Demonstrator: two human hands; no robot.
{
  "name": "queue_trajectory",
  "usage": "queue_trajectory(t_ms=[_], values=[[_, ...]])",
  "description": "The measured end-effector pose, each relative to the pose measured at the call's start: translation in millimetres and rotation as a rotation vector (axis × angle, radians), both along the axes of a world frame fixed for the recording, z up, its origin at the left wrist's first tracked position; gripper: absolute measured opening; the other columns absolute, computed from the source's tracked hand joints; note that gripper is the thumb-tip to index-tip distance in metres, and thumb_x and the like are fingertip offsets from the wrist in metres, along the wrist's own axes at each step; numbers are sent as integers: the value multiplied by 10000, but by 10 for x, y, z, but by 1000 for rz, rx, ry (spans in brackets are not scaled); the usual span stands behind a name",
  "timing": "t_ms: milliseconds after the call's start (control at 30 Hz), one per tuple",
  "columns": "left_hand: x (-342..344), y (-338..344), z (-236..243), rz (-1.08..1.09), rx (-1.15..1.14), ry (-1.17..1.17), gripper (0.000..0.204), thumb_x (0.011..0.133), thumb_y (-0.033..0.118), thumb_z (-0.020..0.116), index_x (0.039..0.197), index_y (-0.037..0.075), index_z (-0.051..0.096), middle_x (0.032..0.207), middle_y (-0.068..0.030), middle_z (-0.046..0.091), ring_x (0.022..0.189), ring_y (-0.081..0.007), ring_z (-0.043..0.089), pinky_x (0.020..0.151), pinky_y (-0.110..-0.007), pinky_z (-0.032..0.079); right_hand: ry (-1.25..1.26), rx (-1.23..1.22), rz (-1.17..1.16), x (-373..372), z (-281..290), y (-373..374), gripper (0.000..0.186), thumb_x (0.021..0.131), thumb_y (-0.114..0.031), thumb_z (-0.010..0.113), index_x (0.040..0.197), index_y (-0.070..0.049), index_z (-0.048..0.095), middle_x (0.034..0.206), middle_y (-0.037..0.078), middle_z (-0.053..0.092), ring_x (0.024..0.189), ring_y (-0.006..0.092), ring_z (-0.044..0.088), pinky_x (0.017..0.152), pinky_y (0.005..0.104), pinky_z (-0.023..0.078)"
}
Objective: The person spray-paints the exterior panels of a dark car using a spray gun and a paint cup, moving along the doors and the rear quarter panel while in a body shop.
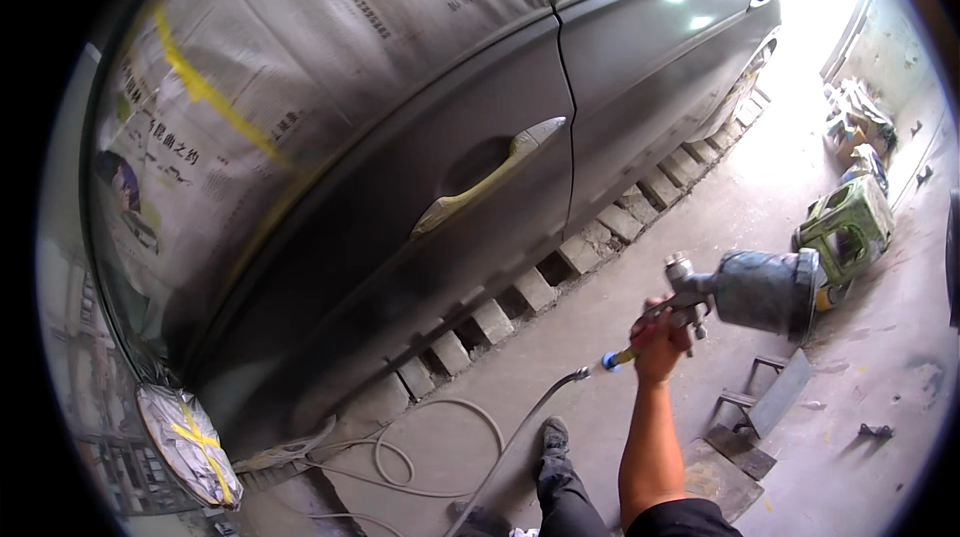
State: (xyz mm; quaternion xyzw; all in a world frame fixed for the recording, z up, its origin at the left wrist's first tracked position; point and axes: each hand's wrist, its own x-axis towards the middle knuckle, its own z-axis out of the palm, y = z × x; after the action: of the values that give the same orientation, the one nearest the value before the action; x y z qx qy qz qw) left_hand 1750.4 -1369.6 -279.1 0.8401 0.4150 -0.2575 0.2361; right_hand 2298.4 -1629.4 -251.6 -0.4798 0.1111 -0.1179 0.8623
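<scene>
My right hand [662,345] grips a spray gun [745,292] with a grey cup, held to the right of a dark grey car door [420,237] and pointing away from it. An air hose [520,432] runs from the gun's base down to the floor. The door handle [490,177] is wrapped in yellowish masking tape. Newspaper [330,27] taped with yellow strips covers the windows above. My left hand is out of view.
Pale blocks [590,242] line the floor along the car's sill. A coiled white hose [420,447] lies near my shoe [553,434]. A green stool [848,227] and clutter stand by the right wall. A masked side mirror [190,442] hangs at lower left.
</scene>
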Motion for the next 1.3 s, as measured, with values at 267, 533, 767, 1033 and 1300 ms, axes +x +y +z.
queue_trajectory(t_ms=[267,533,767,1033,1300], values=[[-334,169,-13,-37,-89,203,454,874,451,514,958,23,643,877,-225,640,827,-428,595,717,-477,472,-43,-90,831,-998,-314,448,128,756,-44,620,877,-4,621,825,73,620,770,185,584,675,322,483],[-403,15,-145,-172,-64,88,466,875,461,496,952,26,644,930,-235,633,861,-420,587,741,-475,477,56,-590,434,-352,559,-362,142,845,-126,610,955,-38,591,685,18,574,543,75,513,437,228,388],[911,-396,514,-190,-138,7,390,727,449,676,887,93,670,826,-162,663,824,-359,631,717,-452,497,131,-1082,267,105,2931,-726,131,877,-125,544,978,-70,607,547,-4,523,450,43,468,382,204,336],[1535,-608,802,-154,-308,-125,333,740,439,665,792,110,660,802,-175,653,814,-380,623,698,-462,486,100,-1244,732,290,4231,36,188,869,-136,588,942,10,495,704,40,535,565,104,550,493,261,461],[1387,-476,798,-19,-289,-173,299,713,351,725,792,70,662,764,-190,645,770,-366,633,665,-439,485,212,-1191,1184,101,4393,626,267,876,-258,588,779,-10,593,595,29,583,503,98,549,451,233,423]])
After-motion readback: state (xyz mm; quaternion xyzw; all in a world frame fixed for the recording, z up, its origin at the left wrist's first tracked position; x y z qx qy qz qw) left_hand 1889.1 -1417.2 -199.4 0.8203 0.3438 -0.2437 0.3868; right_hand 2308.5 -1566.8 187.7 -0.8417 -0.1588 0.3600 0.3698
